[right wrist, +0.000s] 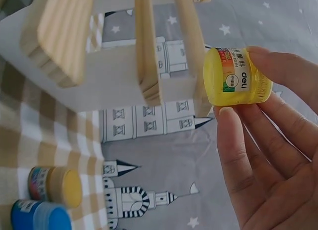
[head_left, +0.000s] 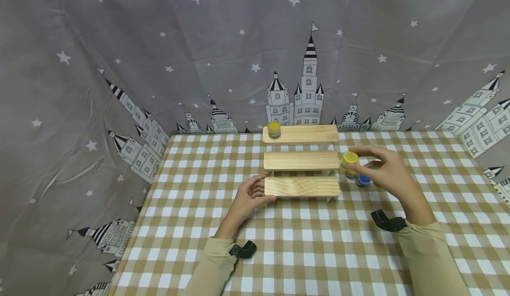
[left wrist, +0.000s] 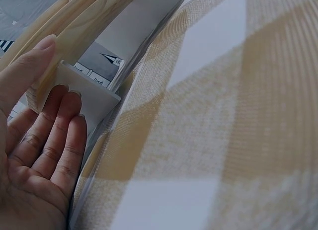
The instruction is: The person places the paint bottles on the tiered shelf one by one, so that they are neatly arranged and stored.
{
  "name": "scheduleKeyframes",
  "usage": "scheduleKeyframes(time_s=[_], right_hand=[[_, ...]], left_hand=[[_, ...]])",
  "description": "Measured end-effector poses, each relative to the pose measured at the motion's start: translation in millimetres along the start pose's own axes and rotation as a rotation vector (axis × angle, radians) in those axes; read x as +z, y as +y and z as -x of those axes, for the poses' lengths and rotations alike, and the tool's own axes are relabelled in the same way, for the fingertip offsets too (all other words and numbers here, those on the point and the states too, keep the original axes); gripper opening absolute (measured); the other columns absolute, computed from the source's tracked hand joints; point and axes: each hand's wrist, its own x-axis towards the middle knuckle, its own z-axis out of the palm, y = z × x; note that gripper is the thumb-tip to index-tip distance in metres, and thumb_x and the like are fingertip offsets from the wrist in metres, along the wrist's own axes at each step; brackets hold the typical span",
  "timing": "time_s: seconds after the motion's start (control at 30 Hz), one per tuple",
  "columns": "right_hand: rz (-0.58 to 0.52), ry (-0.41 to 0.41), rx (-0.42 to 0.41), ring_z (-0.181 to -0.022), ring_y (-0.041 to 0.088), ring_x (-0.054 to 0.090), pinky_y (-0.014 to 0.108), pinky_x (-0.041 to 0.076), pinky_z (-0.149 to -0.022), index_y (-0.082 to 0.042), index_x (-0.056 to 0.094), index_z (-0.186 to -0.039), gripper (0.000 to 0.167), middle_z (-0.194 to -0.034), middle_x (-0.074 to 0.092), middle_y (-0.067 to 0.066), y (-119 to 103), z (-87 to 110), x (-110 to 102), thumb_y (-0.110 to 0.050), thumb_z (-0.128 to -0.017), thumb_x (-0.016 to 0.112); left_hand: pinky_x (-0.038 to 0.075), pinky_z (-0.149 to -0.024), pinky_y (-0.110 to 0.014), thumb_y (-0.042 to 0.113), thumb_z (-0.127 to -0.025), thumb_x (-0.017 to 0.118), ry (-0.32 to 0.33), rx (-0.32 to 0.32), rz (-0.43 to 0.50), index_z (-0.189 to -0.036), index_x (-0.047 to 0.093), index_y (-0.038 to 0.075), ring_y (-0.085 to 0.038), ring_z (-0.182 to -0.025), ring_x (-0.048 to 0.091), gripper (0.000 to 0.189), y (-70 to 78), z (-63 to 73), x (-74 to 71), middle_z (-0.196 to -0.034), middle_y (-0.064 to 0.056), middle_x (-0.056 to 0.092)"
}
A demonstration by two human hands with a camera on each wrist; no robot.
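A lemon-yellow paint jar (head_left: 350,157) is pinched between the thumb and fingers of my right hand (head_left: 385,168), raised off the table just right of a three-tier wooden display stand (head_left: 301,160). Its printed label faces the right wrist camera. With the thumb on the lowest board and the fingers bent around its end, my left hand (head_left: 248,197) grips the stand's left side. Another yellow jar (head_left: 274,130) stands at the left end of the top board. Below the right hand are a deeper yellow jar (right wrist: 64,186) and a blue jar (right wrist: 42,216); a green jar is mostly hidden behind that hand.
A brown-and-white checked cloth (head_left: 191,225) covers the table. Behind it and at the left hangs a grey curtain (head_left: 223,30) printed with castles and stars. White side supports (left wrist: 92,93) carry the stand's boards.
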Motion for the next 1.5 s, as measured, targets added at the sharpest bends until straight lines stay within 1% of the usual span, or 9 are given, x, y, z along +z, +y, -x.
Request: scheduleKeyframes(time_s=[0.17, 0.27, 0.47, 0.63, 0.73, 0.9, 1.03, 1.3, 1.5], right_hand=[[0.004, -0.034, -0.002, -0.104, -0.012, 0.059, 0.009, 0.057, -0.078, -0.008, 0.073, -0.126, 0.038, -0.125, 0.073, 0.007, -12, -13.6, 3, -0.016, -0.09, 0.082], [-0.007, -0.052, -0.023, -0.104, -0.013, 0.059, 0.008, 0.056, -0.079, -0.008, 0.073, -0.126, 0.037, -0.127, 0.072, 0.016, -19, -21.5, 5, -0.014, -0.091, 0.081], [-0.019, -0.072, -0.033, -0.106, -0.009, 0.061, 0.01, 0.058, -0.078, -0.008, 0.073, -0.126, 0.037, -0.125, 0.073, 0.015, -28, -37.4, 13, -0.015, -0.091, 0.081], [0.03, -0.09, 0.05, -0.114, 0.013, 0.066, 0.011, 0.056, -0.081, -0.014, 0.072, -0.128, 0.04, -0.127, 0.073, 0.008, -36, -48.8, 17, -0.029, -0.092, 0.081], [0.031, -0.112, 0.061, -0.117, 0.023, 0.065, 0.013, 0.055, -0.083, -0.014, 0.071, -0.129, 0.042, -0.128, 0.072, 0.009, -40, -55.2, 20, -0.033, -0.093, 0.08], [0.012, -0.116, 0.028, -0.118, 0.03, 0.068, 0.035, 0.06, -0.093, -0.012, 0.07, -0.131, 0.043, -0.13, 0.072, 0.012, -45, -66.2, 29, -0.03, -0.094, 0.079], [-0.036, -0.115, 0.055, -0.118, 0.034, 0.071, 0.052, 0.06, -0.1, -0.013, 0.069, -0.133, 0.044, -0.134, 0.07, 0.012, -50, -75.3, 36, -0.029, -0.093, 0.079], [-0.115, -0.156, 0.13, -0.122, 0.036, 0.069, 0.049, 0.059, -0.103, -0.013, 0.069, -0.133, 0.046, -0.135, 0.069, 0.012, -56, -94.4, 46, -0.029, -0.092, 0.081], [-0.163, -0.157, 0.124, -0.123, 0.036, 0.068, 0.034, 0.062, -0.096, -0.007, 0.067, -0.135, 0.048, -0.132, 0.07, 0.018, -55, -102.9, 54, -0.021, -0.091, 0.081]], left_hand=[[0.063, -0.082, -0.02, 0.001, -0.081, 0.087, 0.004, 0.005, -0.004, -0.145, 0.056, 0.005, -0.009, -0.091, 0.069, 0.071, -0.3, 0.0, -0.1, -0.113, -0.019, 0.07], [0.063, -0.081, -0.02, 0.001, -0.081, 0.087, 0.008, -0.002, 0.001, -0.144, 0.057, 0.006, -0.01, -0.09, 0.069, 0.071, 1.1, 0.1, -0.1, -0.113, -0.019, 0.07], [0.062, -0.08, -0.019, -0.001, -0.08, 0.087, 0.014, -0.014, 0.007, -0.144, 0.056, 0.005, -0.011, -0.089, 0.068, 0.072, 2.0, 0.0, -0.6, -0.113, -0.018, 0.07], [0.062, -0.08, -0.02, 0.001, -0.081, 0.087, 0.004, -0.011, 0.008, -0.146, 0.055, 0.005, -0.011, -0.089, 0.068, 0.072, 1.0, -1.3, -0.7, -0.113, -0.019, 0.069], [0.062, -0.08, -0.02, 0.002, -0.081, 0.087, 0.002, -0.011, 0.009, -0.146, 0.055, 0.005, -0.01, -0.089, 0.068, 0.072, 0.8, -1.4, -1.2, -0.113, -0.018, 0.069], [0.063, -0.081, -0.02, 0.002, -0.081, 0.087, 0.003, -0.006, -0.002, -0.145, 0.056, 0.004, -0.01, -0.09, 0.069, 0.071, 0.4, -0.4, -2.2, -0.113, -0.018, 0.07], [0.062, -0.081, -0.02, 0.001, -0.081, 0.087, 0.0, -0.004, 0.004, -0.145, 0.055, 0.003, -0.009, -0.089, 0.069, 0.071, -0.5, -0.7, -2.7, -0.112, -0.017, 0.07], [0.062, -0.08, -0.02, 0.0, -0.081, 0.086, -0.006, 0.003, 0.02, -0.145, 0.055, 0.003, -0.009, -0.089, 0.069, 0.071, 0.1, -0.5, -1.7, -0.112, -0.019, 0.07], [0.062, -0.081, -0.02, 0.002, -0.081, 0.086, -0.007, 0.003, 0.006, -0.146, 0.055, 0.004, -0.009, -0.09, 0.069, 0.071, -0.1, -0.1, -1.1, -0.114, -0.021, 0.07]])
